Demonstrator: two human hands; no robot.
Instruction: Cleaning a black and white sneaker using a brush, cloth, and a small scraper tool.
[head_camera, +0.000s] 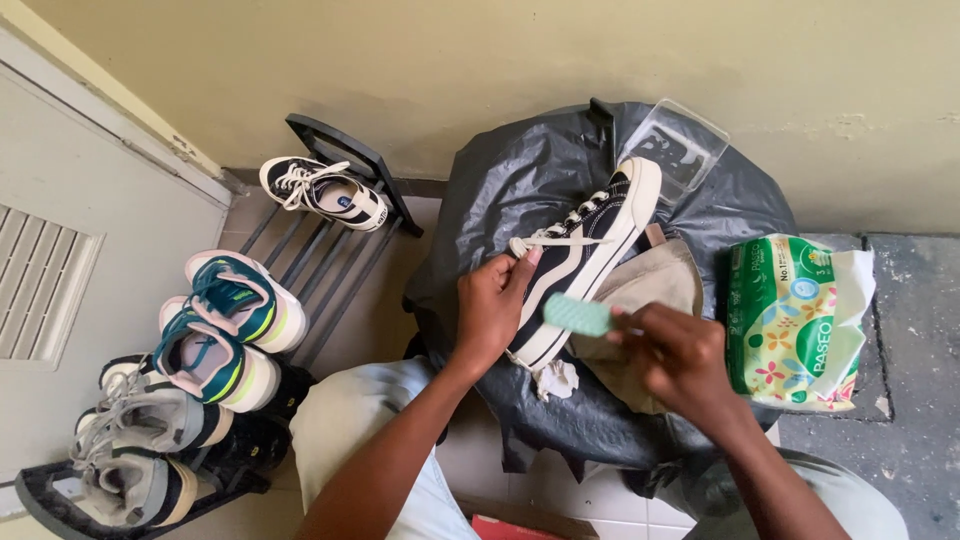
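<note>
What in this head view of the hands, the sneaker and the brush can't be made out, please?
- Head view: the brush bristles face away; the right hand covers its end.
- The sneaker far side and sole are turned away; the left hand covers part of the laces.
- What lies under the black bag is hidden by it.
- The red thing is cut off by the bottom edge.

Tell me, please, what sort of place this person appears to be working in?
Probably a home entryway or porch by a door: a metal shoe rack loaded with sneakers stands beside a white door, the floor is tiled, and the left hand steadies a black sneaker.
</note>
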